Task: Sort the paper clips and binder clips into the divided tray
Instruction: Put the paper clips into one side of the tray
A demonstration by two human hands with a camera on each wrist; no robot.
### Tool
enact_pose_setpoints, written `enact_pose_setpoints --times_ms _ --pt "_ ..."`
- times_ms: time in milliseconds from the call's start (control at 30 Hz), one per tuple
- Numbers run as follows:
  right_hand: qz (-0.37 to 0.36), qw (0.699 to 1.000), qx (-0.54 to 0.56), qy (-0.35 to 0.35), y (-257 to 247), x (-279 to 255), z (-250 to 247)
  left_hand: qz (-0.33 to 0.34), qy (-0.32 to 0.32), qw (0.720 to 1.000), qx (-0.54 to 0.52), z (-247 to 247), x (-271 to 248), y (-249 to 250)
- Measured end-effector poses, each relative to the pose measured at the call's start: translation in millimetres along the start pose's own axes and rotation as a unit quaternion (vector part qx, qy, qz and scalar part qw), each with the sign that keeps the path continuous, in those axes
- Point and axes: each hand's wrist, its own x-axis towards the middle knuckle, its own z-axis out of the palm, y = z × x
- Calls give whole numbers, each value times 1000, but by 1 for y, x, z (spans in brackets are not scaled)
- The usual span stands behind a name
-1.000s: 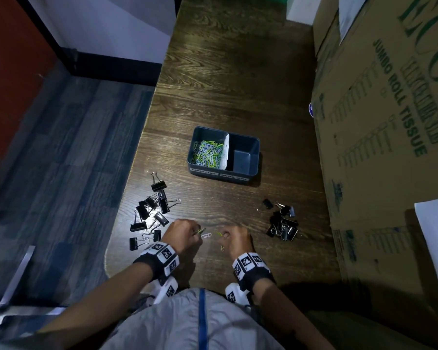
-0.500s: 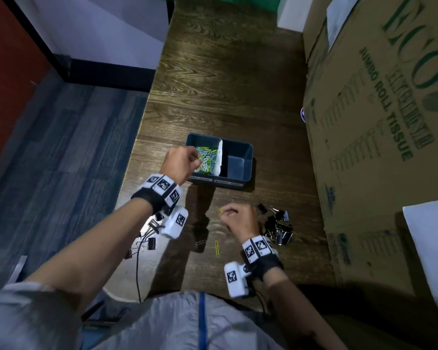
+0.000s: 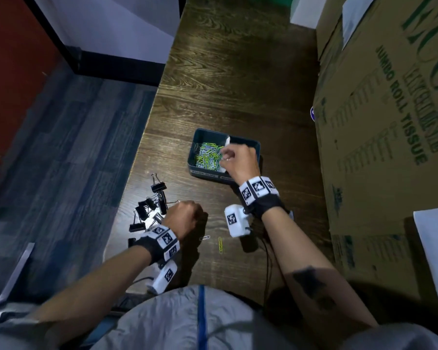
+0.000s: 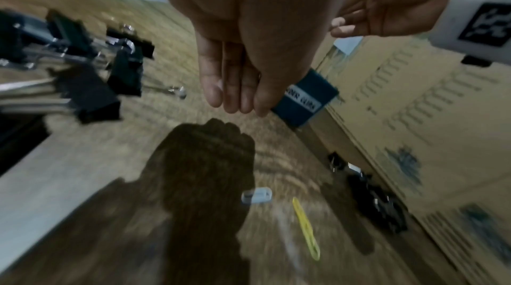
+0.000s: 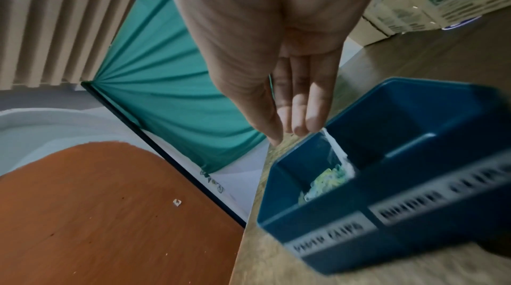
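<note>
While left hand withdrew, right hand reached tray.

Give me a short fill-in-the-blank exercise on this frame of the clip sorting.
1. The coloured paper clips lie in the ___ compartment of the dark blue divided plastic tray.
2. The ___ hand hovers over the tray.
3. The loose yellow paper clip lies on the wooden ___.
4. The pile of black binder clips lies beside the ___ hand.

Missing words: left; right; table; left
</note>
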Motion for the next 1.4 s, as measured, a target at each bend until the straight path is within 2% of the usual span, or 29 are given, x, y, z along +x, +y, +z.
enact_pose_setpoints --times_ms 100,167,267,333,467,600,733,867,1167,1300,1400 --pt "21 998 -5 -52 31 -39 18 19 -44 998 39 24 -17 -2" --pt "62 992 -42 -99 56 -68 34 30 -70 996 36 36 -22 -5" --pt "152 961 -135 -190 89 -109 57 39 -74 996 32 46 -23 -5" --pt "195 941 -172 -217 103 -131 69 39 -78 995 52 50 -22 0" --pt "186 946 -182 -194 103 -154 88 18 -65 992 108 53 -18 8" --pt "162 945 -211 -189 89 -162 94 58 -108 980 158 51 -23 18" --pt "163 947 -220 -168 87 -161 99 -1 -99 986 133 51 -22 18" --pt "186 953 -176 -160 86 -160 99 -45 -129 987 89 45 -20 17" --pt "196 957 -112 -180 87 -157 104 36 -172 979 99 38 -36 14" --pt "200 962 -71 -174 101 -156 101 24 -147 987 54 26 -36 6" --pt "194 965 -56 -170 106 -157 97 22 -57 998 -24 4 -19 2"
